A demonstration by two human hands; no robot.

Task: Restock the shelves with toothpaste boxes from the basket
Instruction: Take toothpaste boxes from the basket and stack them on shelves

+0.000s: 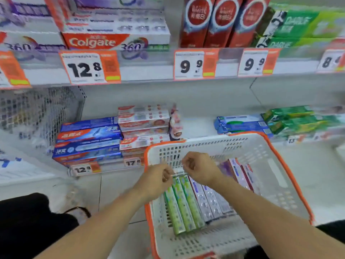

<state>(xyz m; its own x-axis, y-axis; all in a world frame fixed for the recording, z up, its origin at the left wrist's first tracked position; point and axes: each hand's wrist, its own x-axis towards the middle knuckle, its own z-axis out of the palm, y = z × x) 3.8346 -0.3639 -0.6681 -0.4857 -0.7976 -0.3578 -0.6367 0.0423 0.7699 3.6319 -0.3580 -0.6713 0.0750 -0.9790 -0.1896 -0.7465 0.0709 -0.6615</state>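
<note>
Basket [268,146], white with an orange rim, sits on the floor just in front of the lower shelf [201,126], its far edge reaching up against the shelf lip. Inside it, toothpaste boxes lie side by side along the bottom: three green boxes [182,204] at the left, silver-grey boxes [207,200] next to them, and a few pink-and-white boxes [240,174] leaning against the right wall. The near part of the basket floor and the right side are bare.

Both hands hover over the basket's far left part, above the ends of the green boxes. The left hand [157,179] has its fingers curled in, as does the right hand [198,168]; blur hides whether either pinches anything, so I cannot tell.

On the lower shelf, blue boxes [87,141] are stacked at the left, with a taller stack of white-and-red boxes [143,126] touching them. Open shelf room lies between that stack and the blue-and-green boxes [242,124] at the right. A wire bin [43,113] stands at far left. The upper shelf [149,71] carries price tags and Colgate boxes [115,41].
</note>
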